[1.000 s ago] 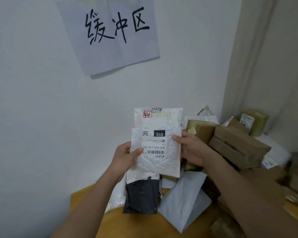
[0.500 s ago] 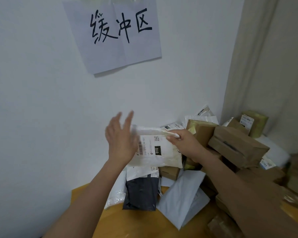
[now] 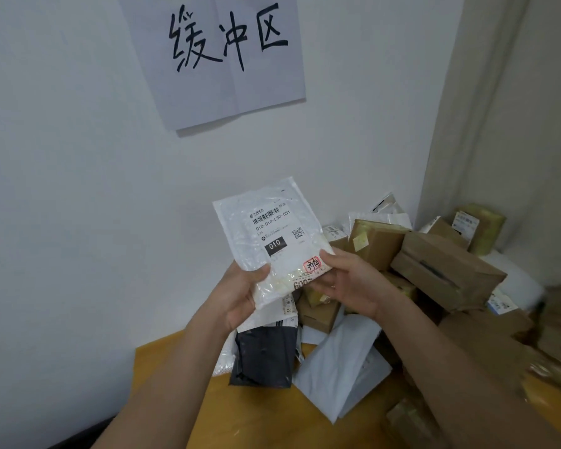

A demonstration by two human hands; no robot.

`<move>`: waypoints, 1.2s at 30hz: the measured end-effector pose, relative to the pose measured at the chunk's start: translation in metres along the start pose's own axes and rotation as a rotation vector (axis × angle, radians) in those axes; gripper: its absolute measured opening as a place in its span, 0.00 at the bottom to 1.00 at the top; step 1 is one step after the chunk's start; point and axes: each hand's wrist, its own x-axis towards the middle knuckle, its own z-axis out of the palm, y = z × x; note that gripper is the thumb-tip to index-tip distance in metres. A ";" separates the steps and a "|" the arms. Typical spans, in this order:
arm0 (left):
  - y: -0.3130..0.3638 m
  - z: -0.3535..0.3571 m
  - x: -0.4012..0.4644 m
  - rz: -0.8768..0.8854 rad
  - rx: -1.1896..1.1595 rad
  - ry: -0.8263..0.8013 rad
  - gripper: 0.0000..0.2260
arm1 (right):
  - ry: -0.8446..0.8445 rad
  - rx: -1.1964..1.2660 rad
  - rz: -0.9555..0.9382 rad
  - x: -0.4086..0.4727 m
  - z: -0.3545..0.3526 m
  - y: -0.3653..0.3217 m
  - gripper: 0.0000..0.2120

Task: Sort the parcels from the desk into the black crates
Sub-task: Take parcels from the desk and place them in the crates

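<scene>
Behind, white wall is carrying a paper sign point(image 3: 221, 56). Both hands, left hand point(image 3: 237, 296) and right hand point(image 3: 347, 283), are pinching the white plastic parcel point(image 3: 272, 241) by its lower edge, label "010" facing up, above the yellow tabletop point(image 3: 256, 413) and brown boxes point(image 3: 441, 270).

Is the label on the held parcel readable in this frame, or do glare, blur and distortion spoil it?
Head view: the white parcel held by the left hand and right hand is sharp; its label's "010" is readable despite plastic sheen lower left. Lighting is soft and even. Wide-angle bending shows at the wall corner; the brown boxes at right look softer.
</scene>
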 end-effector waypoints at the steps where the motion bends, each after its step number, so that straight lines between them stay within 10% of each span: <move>1: 0.004 -0.001 -0.001 0.010 0.021 -0.011 0.20 | -0.023 -0.027 -0.004 -0.003 -0.004 -0.002 0.17; 15: 0.008 -0.007 -0.002 0.023 0.112 -0.007 0.20 | -0.169 -0.014 0.040 -0.006 -0.023 0.000 0.26; 23: -0.039 -0.053 -0.026 -0.090 0.131 0.265 0.16 | -0.324 0.063 0.235 0.020 -0.032 0.050 0.39; 28: -0.078 -0.101 -0.073 -0.150 0.109 0.434 0.15 | -0.277 -0.017 0.397 0.038 -0.012 0.105 0.28; 32: -0.095 -0.138 -0.126 -0.193 0.069 0.541 0.16 | -0.372 -0.080 0.522 0.036 0.024 0.155 0.39; 36: -0.098 -0.170 -0.182 -0.178 0.054 0.671 0.12 | -0.353 -0.258 0.546 0.022 0.070 0.191 0.24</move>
